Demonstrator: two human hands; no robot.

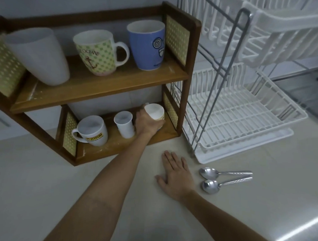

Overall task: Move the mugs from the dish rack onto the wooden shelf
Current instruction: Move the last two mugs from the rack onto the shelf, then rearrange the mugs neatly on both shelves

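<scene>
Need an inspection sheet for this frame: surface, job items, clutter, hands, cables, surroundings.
Surface: pale beige countertop, bare at front.
Job's things: brown two-tier wooden shelf holds three mugs on top, three below; white wire dish rack shows no mugs.
Clutter: two steel spoons beside the rack.
Hands: left hand grips a white mug on the lower tier; right hand flat on the counter.
Cables: nothing seen.
Surroundings: white tiled wall behind.

Glossy ceramic mugs [102,55] sit on a varnished wooden shelf [94,85] beside a white plastic-coated wire rack [245,112] and shiny metal spoons [224,177].
</scene>
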